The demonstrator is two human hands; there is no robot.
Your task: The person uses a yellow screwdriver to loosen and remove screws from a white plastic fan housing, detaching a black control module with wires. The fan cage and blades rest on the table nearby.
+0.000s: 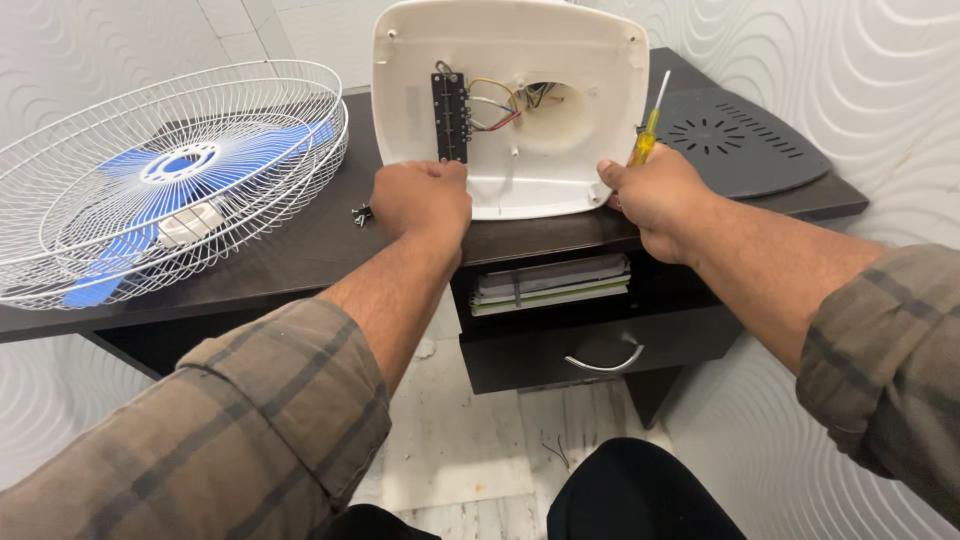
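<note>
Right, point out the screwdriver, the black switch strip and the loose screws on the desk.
Screwdriver (646, 140), head view, on its yellow handle above the right hand.
Black switch strip (450, 117), head view, at its middle, inside the white housing.
Loose screws (361, 213), head view, on the small cluster beside the left hand.

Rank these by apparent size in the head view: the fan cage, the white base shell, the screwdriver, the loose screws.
1. Fan cage
2. White base shell, tilted and nearer the hands, so unsure
3. Screwdriver, partly hidden in the right hand
4. Loose screws

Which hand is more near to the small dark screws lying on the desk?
Left. The left hand grips the white housing just right of the screws; the right hand is at the housing's far edge.
</note>
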